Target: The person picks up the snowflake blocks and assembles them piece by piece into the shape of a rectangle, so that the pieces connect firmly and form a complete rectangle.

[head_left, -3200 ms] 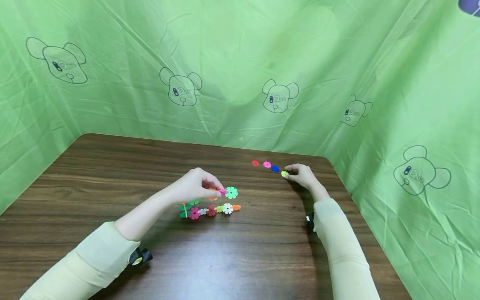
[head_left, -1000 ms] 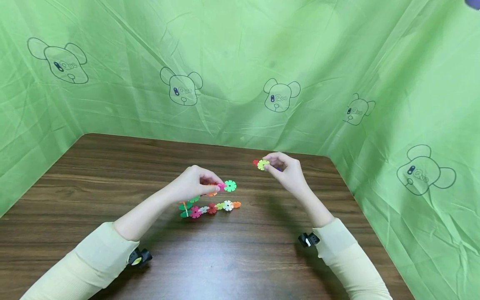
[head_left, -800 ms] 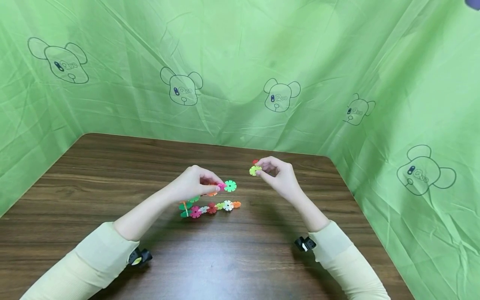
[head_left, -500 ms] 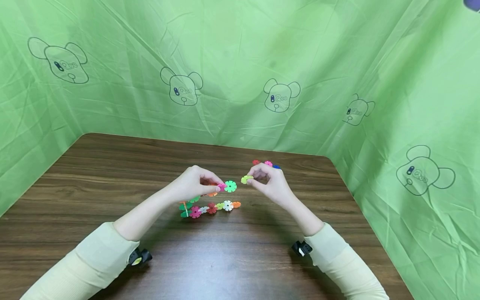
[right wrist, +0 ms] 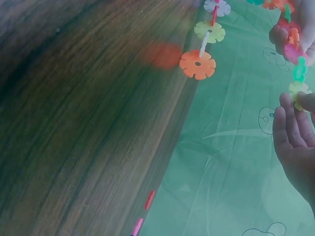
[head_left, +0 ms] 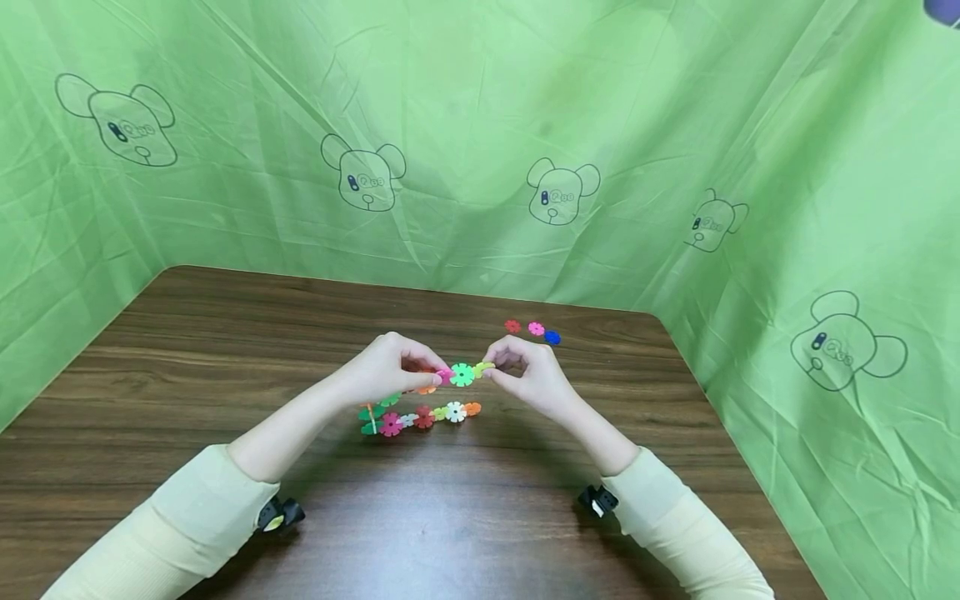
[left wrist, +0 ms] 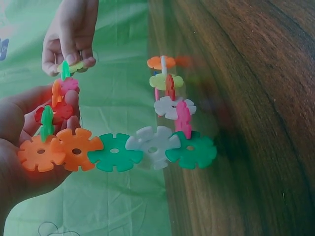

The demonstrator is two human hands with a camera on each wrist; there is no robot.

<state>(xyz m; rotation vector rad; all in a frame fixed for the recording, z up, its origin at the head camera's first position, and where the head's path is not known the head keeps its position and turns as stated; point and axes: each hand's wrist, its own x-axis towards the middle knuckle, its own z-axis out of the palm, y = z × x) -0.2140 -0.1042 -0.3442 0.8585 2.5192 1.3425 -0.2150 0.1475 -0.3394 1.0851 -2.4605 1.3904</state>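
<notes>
My left hand [head_left: 386, 371] pinches a pink flower-shaped interlocking disc [head_left: 444, 377] near one end of a U-shaped chain of such discs. Right of those fingers sticks out an upright green disc [head_left: 462, 375]. My right hand [head_left: 536, 379] pinches a yellow-green disc [head_left: 482, 368] by its outer edge, its other side right at the green disc's rim. In the left wrist view, orange, white and green discs [left wrist: 115, 152] form the bend of the chain. The chain's lower row, ending in an orange disc [head_left: 472, 409], lies along the table nearer the body.
Loose red [head_left: 512, 326], pink [head_left: 536, 329] and blue [head_left: 552, 337] discs lie on the brown wooden table [head_left: 450, 517], beyond my right hand. A green cloth [head_left: 465, 242] with printed bear heads hangs behind the table and along its sides.
My right hand picked the yellow-green disc from the row at the back right and brought it left and nearer, up to the green disc. My left hand has stayed nearly still, gripping the chain.
</notes>
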